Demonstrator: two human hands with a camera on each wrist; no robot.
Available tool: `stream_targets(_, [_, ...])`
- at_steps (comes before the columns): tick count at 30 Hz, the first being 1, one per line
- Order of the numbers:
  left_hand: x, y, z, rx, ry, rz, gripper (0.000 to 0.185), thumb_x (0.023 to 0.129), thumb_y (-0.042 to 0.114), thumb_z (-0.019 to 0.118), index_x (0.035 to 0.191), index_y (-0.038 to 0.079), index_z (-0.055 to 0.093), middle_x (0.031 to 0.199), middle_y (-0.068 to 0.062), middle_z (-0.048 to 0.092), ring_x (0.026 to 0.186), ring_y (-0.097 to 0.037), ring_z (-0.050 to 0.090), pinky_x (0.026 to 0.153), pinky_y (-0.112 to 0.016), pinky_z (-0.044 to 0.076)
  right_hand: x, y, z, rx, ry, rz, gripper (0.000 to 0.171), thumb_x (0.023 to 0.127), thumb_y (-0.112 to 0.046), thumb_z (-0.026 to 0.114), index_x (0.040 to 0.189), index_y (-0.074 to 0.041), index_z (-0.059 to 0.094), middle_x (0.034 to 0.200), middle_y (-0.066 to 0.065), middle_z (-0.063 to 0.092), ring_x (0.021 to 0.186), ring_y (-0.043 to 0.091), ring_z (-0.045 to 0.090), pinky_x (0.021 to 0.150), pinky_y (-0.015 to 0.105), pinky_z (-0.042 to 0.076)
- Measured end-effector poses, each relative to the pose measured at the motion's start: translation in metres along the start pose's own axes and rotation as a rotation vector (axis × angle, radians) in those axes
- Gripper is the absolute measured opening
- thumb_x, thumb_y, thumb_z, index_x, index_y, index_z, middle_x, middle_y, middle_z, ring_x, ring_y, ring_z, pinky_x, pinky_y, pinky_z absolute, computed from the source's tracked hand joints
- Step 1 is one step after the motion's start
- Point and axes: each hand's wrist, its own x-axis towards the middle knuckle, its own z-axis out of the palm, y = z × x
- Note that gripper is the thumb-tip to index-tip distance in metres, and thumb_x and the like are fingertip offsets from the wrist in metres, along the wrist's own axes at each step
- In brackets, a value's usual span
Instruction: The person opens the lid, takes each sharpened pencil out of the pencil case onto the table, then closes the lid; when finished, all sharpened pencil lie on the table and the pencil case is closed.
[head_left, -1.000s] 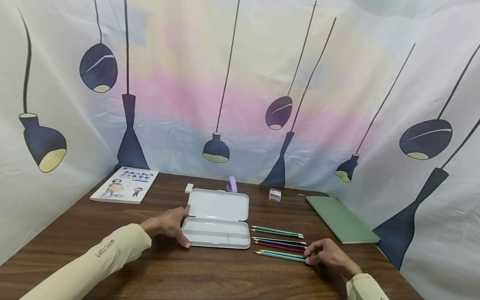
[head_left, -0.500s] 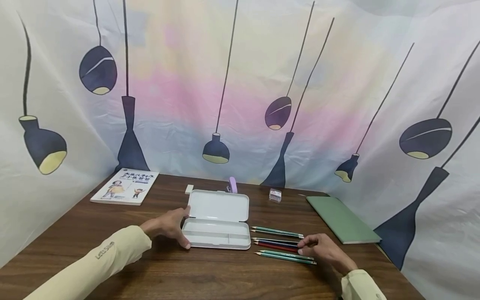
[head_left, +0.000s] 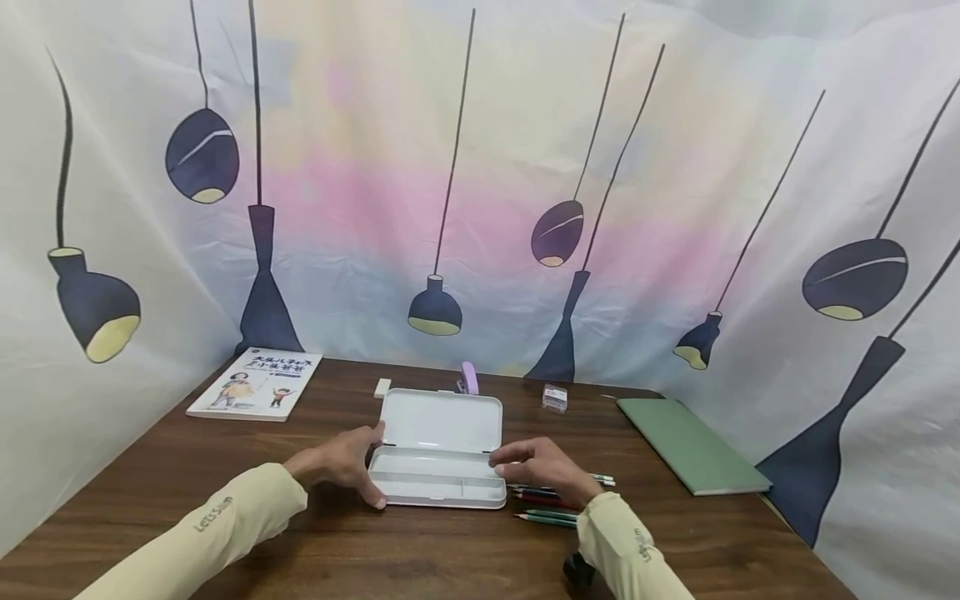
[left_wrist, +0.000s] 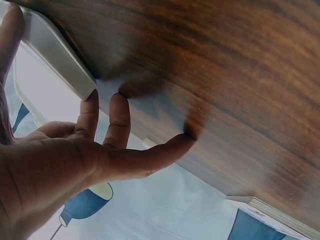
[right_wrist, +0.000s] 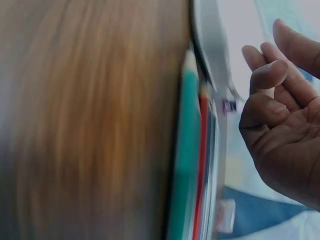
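A white pencil case (head_left: 412, 463) lies open on the wooden table, its lid (head_left: 441, 421) raised at the back and its compartments bare. My left hand (head_left: 341, 460) holds its left end, thumb at the front corner and forefinger by the hinge. In the left wrist view a fingertip (left_wrist: 89, 102) presses the case corner, other fingers spread near the table. My right hand (head_left: 542, 465) hovers at the case's right end with nothing visible between its fingers. Under it lie several pencils, among them green ones (head_left: 547, 518) and a red one (right_wrist: 202, 160), partly hidden by the hand and sleeve.
Behind the case are a white eraser (head_left: 382, 388), a purple object (head_left: 468, 379) and a small clear box (head_left: 555, 398). A green notebook (head_left: 693, 446) lies to the right, a picture book (head_left: 255, 383) at the back left. A printed cloth (head_left: 360, 250) hangs behind.
My right hand first left the ends of the front green pencils, then moved left across the pencils to the case's right end. My left hand keeps its place on the case.
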Motion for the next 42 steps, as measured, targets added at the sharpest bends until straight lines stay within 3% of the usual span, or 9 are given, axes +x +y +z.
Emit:
stream_targets(8, [0.001,0.002,0.002,0.012,-0.007,-0.005,0.12,0.044,0.027,0.091,0.134,-0.017,0.025,0.12,-0.023,0.05,0.116,-0.039,0.042,0.096,-0.05,0.032,0.015,-0.003,0.018,-0.09,0.021,0.032,0.027,0.077,-0.021,0.072,0.102,-0.009,0.07,0.095,0.001,0.066,0.083,0.016,0.056,0.067,0.032,0.048])
stream_targets(13, [0.001,0.003,0.0,0.018,-0.006,-0.015,0.12,0.044,0.028,0.091,0.134,-0.017,0.025,0.119,-0.023,0.051,0.116,-0.039,0.042,0.096,-0.05,0.032,0.018,-0.003,0.02,-0.172,0.045,-0.015,0.024,0.074,-0.013,0.075,0.097,-0.007,0.071,0.093,0.003,0.067,0.086,0.015,0.057,0.068,0.031,0.048])
stream_targets(22, [0.0,0.002,0.001,0.027,-0.003,-0.015,0.121,0.044,0.028,0.091,0.134,-0.018,0.025,0.119,-0.023,0.051,0.114,-0.039,0.043,0.096,-0.05,0.033,0.018,-0.005,0.025,-0.177,0.024,-0.054,0.021,0.069,-0.005,0.077,0.089,-0.003,0.071,0.078,0.002,0.066,0.072,0.012,0.058,0.064,0.026,0.048])
stream_targets(33, [-0.001,0.001,0.002,0.008,0.006,-0.007,0.12,0.044,0.027,0.091,0.133,-0.018,0.025,0.118,-0.023,0.052,0.115,-0.039,0.043,0.096,-0.049,0.032,0.021,-0.009,0.032,-0.321,0.004,-0.063,0.01,0.073,0.0,0.072,0.082,-0.006,0.072,0.07,-0.003,0.061,0.065,0.01,0.05,0.057,0.025,0.044])
stream_targets(42, [0.0,0.001,0.001,0.01,0.001,-0.016,0.121,0.043,0.027,0.091,0.134,-0.017,0.025,0.118,-0.023,0.051,0.115,-0.039,0.042,0.096,-0.051,0.032,0.022,-0.006,0.03,-0.271,0.047,-0.061,0.01,0.072,-0.004,0.074,0.081,-0.008,0.072,0.074,-0.004,0.061,0.067,0.011,0.05,0.059,0.026,0.044])
